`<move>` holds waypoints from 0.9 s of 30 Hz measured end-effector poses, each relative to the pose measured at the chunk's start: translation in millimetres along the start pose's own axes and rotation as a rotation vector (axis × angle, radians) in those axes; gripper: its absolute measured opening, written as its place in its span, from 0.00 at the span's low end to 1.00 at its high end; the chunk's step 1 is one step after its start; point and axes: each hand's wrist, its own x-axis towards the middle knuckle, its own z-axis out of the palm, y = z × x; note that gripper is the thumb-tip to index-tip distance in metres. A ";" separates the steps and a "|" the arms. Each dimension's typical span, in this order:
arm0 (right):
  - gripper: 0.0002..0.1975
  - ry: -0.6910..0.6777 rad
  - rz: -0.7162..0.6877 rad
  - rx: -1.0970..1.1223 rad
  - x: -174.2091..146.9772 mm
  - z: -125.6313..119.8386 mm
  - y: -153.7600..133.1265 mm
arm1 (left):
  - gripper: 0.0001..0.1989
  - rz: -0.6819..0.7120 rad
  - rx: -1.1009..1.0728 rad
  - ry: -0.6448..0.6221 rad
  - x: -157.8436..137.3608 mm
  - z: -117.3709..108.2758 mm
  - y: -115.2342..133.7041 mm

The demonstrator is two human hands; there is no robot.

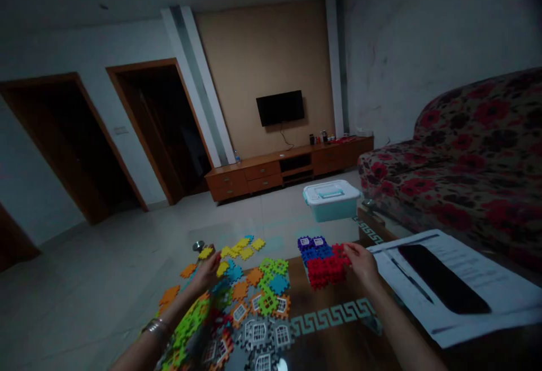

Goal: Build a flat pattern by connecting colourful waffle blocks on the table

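Observation:
My right hand (361,262) pinches a red interlocking plastic tile (340,252) at the edge of a red stack. This red stack (325,273) sits in front of blue tiles (317,254) and purple tiles with white window inserts (311,242). Over the left part of the loose pile is my left hand (209,273), its fingers drawn together. A bit of red shows at its fingertips, too small to name. Yellow tiles (246,253) lie just beyond it, with orange tiles (240,290), green tiles (268,303) and grey window tiles (257,332) nearer me.
Everything rests on a glass table with a patterned border (334,319). A teal box with a white lid (332,207) stands at the far right. Papers (423,303) with a black phone-like slab (444,280) and a pen (409,276) lie right of my right arm, near a floral sofa (457,156).

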 end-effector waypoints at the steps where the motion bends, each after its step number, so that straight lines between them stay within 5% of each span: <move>1: 0.15 -0.001 0.007 -0.016 3.9 -0.2 2.4 | 0.20 0.070 -0.070 -0.037 -1.6 4.7 12.0; 8: 0.07 0.002 -0.023 -0.139 16.3 7.6 14.5 | 0.22 0.487 -0.285 -0.202 -33.8 49.7 141.5; 13: 0.06 -0.039 -0.037 -0.185 17.9 5.9 20.0 | 0.29 0.595 -0.263 -0.224 -29.3 80.9 212.7; 27: 0.05 -0.101 -0.059 -0.441 7.0 13.5 -0.1 | 0.34 0.569 -0.183 -0.232 -34.1 113.3 238.3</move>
